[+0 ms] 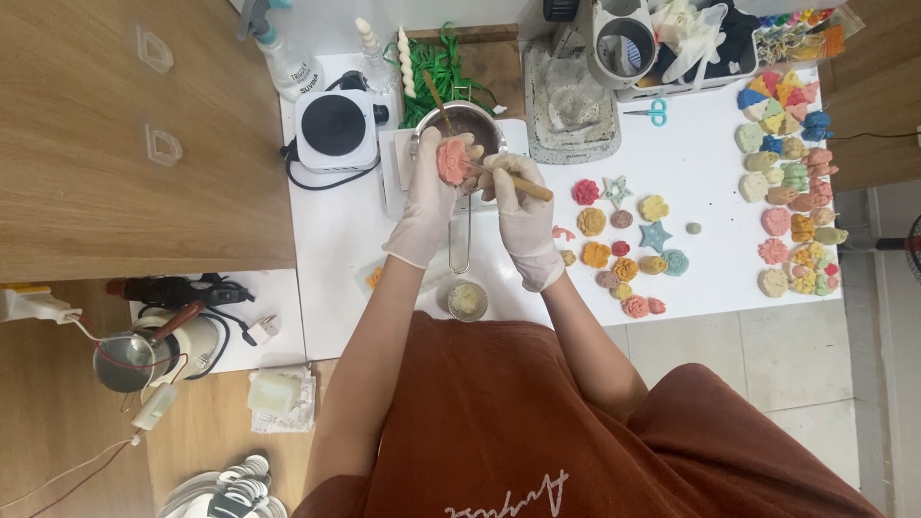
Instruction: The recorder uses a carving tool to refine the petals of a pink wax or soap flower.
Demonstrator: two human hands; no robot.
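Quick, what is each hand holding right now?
Left hand: closed around a pink flower-shaped piece.
Right hand: closed on a wooden-handled brush, its tip at the piece.

light: bright, even, from overhead | shadows: soft, short | glare: mild on white counter (710,278) | focus: sharp centre, slightly soft edges | distortion: slight wide-angle
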